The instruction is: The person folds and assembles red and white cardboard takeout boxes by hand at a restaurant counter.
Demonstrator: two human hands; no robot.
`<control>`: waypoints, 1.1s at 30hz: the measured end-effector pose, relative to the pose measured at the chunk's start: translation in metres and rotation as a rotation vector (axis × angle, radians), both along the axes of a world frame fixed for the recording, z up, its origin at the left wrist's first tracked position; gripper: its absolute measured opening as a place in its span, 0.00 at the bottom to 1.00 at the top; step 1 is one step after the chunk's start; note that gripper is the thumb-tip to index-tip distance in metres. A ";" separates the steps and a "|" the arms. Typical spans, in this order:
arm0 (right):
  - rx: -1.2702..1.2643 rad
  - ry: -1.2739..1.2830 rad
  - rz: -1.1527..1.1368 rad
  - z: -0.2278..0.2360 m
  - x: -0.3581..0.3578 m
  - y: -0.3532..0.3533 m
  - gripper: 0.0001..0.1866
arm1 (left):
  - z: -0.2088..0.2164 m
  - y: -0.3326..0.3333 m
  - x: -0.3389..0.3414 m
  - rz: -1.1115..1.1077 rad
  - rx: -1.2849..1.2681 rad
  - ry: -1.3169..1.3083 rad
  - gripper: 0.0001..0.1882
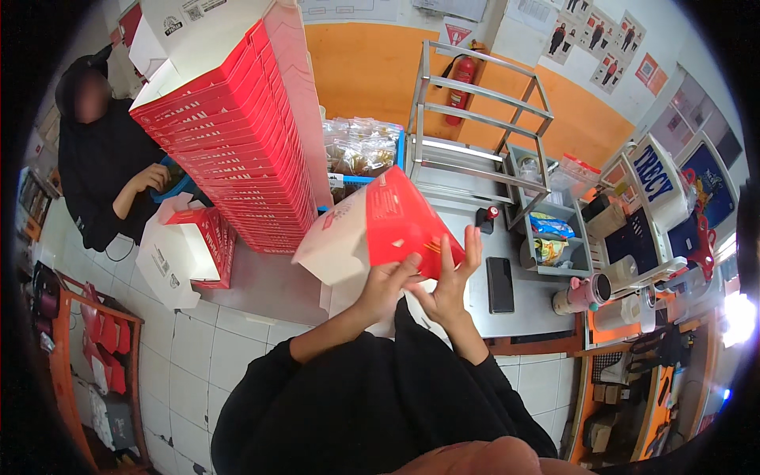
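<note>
A red and white cardboard carton (404, 218), partly folded, is tilted above the table in front of me. My left hand (384, 291) pinches its lower edge, with the thumb on the red panel. At the carton's lower right corner is my right hand (450, 289), its fingers stretched upward and apart and touching the red panel. Its thumb lies close to the left hand. Left of the carton rises a tall stack of nested red and white cartons (237, 142). A separate open carton (210, 245) stands at the foot of the stack.
A black phone (500, 285) lies on the metal table (538, 305) right of my hands. Behind are a metal rack (483, 111), a blue crate of small plastic packets (364, 146) and a grey divided tray (546, 229). Another person (107, 158) stands at the left, one hand at a blue container.
</note>
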State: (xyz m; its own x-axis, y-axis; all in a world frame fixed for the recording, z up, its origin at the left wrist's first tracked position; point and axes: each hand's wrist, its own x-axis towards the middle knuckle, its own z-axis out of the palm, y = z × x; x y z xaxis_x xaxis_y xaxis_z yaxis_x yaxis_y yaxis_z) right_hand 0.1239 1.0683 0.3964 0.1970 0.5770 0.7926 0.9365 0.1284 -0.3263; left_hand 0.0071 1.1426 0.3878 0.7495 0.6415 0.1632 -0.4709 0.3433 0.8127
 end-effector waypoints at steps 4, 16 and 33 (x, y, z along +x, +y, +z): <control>0.086 0.154 0.092 0.010 -0.020 -0.002 0.35 | -0.021 0.000 0.008 0.154 0.620 0.272 0.18; -0.020 -0.073 0.076 0.049 0.012 -0.028 0.14 | -0.023 0.017 -0.018 0.030 0.339 0.240 0.18; -0.068 0.790 0.173 -0.029 0.020 0.006 0.25 | -0.064 0.015 -0.017 0.047 0.485 0.393 0.18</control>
State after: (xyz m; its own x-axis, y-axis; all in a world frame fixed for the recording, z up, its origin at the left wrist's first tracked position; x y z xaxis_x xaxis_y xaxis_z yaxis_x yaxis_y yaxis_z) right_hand 0.1443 1.0742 0.3676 0.5875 0.6924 0.4190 0.3947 0.2068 -0.8952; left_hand -0.0099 1.1576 0.3241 0.7853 0.5976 0.1618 -0.1104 -0.1219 0.9864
